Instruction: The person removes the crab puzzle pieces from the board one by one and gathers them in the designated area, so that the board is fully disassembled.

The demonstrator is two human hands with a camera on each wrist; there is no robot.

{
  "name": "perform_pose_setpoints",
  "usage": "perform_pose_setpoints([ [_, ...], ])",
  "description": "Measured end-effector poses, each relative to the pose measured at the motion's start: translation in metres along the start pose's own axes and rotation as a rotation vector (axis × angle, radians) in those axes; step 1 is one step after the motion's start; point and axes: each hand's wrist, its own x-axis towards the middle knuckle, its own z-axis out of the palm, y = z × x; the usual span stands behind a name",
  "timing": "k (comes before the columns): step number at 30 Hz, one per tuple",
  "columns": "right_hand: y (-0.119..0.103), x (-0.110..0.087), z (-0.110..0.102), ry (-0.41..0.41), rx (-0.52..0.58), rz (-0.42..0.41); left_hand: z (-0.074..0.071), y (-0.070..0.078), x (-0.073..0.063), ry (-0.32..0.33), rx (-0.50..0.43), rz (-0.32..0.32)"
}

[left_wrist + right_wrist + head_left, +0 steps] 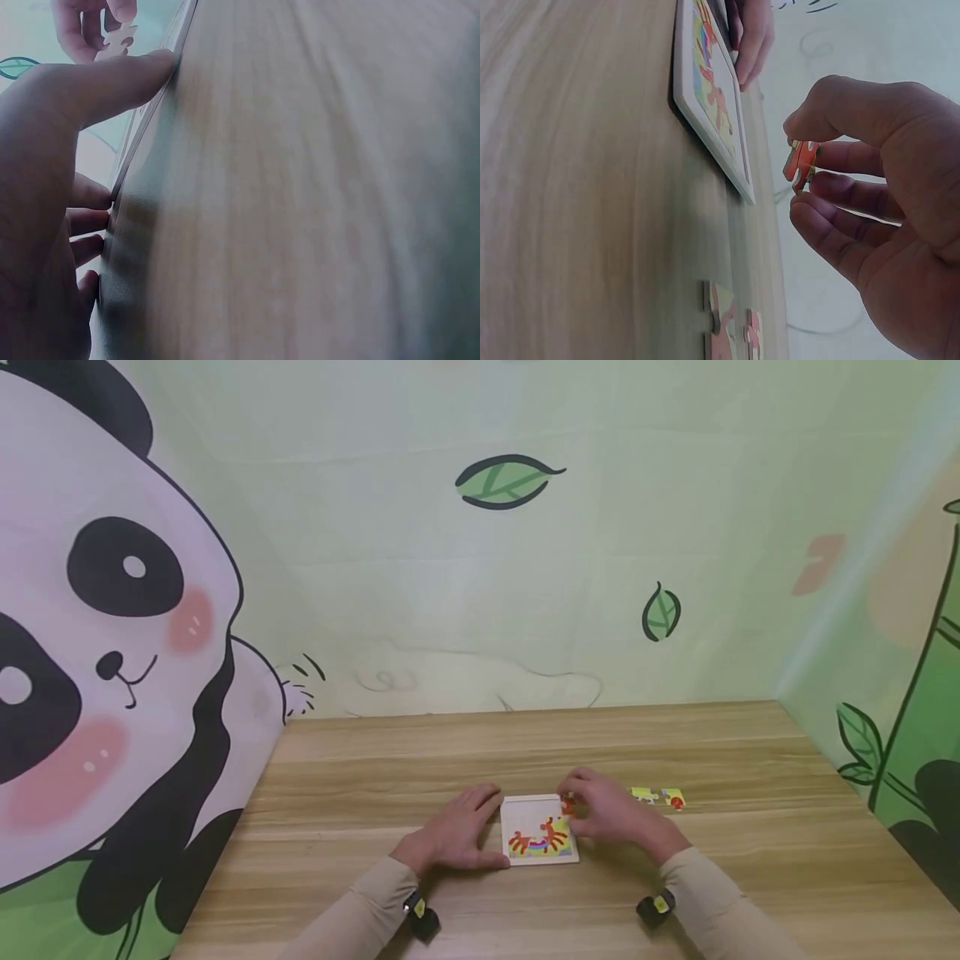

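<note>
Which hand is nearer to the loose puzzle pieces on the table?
Right. The right hand is beside the loose pieces; the left hand touches the left side of the tray.

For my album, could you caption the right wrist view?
A right hand pinches a puzzle piece near a partly filled tray.

Nursery-like space, panda-print backdrop point(360, 543)
</note>
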Motion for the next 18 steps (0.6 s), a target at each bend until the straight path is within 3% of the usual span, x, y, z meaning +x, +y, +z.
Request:
perform_pose_setpoints([
  [9, 0.007, -0.006, -0.006, -0.003, -0.006, 0.047, 0.0, 0.0, 0.0, -0.007, -0.002, -0.007],
  [18, 0.013, -0.013, -0.009, 0.021, -0.045, 0.042, -0.001, 0.001, -0.001, -0.008, -0.013, -0.006],
])
